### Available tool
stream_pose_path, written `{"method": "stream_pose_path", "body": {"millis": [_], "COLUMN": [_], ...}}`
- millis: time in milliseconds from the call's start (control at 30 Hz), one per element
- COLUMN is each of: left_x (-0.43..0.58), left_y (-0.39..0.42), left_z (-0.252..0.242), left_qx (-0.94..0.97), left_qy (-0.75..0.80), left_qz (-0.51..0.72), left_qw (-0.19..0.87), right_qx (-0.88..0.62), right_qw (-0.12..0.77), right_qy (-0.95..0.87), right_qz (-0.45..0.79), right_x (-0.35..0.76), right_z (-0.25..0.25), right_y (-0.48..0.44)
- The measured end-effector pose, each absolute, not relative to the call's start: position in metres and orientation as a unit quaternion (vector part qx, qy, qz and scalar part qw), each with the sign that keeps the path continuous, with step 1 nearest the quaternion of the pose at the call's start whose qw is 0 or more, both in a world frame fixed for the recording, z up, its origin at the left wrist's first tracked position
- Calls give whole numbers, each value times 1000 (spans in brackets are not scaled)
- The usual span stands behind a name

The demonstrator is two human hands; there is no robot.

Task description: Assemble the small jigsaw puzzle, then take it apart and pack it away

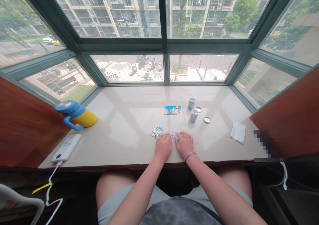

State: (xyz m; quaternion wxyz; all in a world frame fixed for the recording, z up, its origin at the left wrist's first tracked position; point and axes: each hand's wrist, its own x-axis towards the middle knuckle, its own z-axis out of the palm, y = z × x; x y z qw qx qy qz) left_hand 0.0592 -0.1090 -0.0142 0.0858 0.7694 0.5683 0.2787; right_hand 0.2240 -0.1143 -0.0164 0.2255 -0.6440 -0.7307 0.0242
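The sill (139,99) is glossy polished stone, the puzzle pieces (158,131) matt card, the lid (207,120) smooth metal, the flask (84,118) glossy plastic.

A blue-and-yellow water bottle (76,113) lies at the left end of the pale stone worktop (129,99), beside a white power bank (66,147) with its white cable (53,173) hanging over the front edge. A white paper tissue (238,132) lies at the right end, and green-framed windows (164,45) run along the back.

Surface: polished stone window ledge (124,100)
Centre: loose jigsaw pieces (158,131), picture card (172,110)
Right of centre: two upright printed canisters (194,115), two round metal lids (207,120), white tissue (238,132)
Left end: blue-and-yellow bottle (84,117), white power bank (66,147)
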Motion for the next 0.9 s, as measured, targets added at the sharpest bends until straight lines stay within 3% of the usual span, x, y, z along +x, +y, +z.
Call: {"method": "stream_pose_path", "body": {"millis": [900], "left_x": [61], "left_y": [-113], "left_z": [-9], "left_qx": [735], "left_qy": [613], "left_qz": [282], "left_qw": [67], "right_qx": [-610], "right_qw": [212], "right_qy": [-763], "right_qz": [27], "right_x": [222], "right_z": [-14], "right_y": [-113]}}
